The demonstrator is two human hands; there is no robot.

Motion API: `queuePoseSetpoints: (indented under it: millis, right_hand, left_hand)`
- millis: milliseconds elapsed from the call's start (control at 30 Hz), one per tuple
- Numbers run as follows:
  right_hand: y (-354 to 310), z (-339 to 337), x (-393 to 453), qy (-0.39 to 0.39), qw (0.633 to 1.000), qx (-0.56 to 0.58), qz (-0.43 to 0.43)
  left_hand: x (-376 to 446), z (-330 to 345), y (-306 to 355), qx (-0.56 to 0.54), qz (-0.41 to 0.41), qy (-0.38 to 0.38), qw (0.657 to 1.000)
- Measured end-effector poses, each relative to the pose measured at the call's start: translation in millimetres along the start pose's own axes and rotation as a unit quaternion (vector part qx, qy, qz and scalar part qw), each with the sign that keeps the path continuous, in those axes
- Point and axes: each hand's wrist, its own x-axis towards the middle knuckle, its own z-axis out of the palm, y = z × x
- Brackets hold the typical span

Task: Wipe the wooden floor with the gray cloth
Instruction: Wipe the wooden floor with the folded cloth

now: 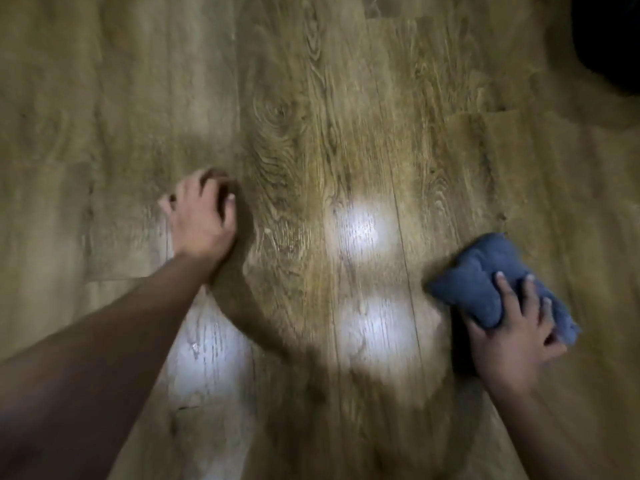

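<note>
Head view: right hand (512,337) fingers grip gray cloth (485,285); left hand (201,216) fingers spread on wooden floor (311,116).

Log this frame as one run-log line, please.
left hand: braced on wooden floor, holds nothing | right hand: presses bunched gray cloth onto floor | stage: wiping | image: blurred

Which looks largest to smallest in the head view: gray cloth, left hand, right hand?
1. gray cloth
2-3. right hand and left hand look alike; the left is farther from the camera, so no ranking.
</note>
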Motion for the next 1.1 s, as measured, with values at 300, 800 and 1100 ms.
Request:
queuePoseSetpoints:
  millis: [300, 800, 1100]
  right_hand:
    - [-182, 43, -34, -0.046, 0.992, -0.049, -0.108]
    - [-252, 60, 59, -0.039, 0.750, -0.139, -0.645]
    - [-364, 46, 206, -0.024, 0.991, -0.011, -0.134]
  left_hand:
    - [25, 2, -63, 0.029, -0.019, 0.008, 0.999]
    - [31, -2, -65, -0.002, -0.030, -0.003, 1.000]
    - [34, -1, -67, -0.002, -0.034, -0.033, 0.999]
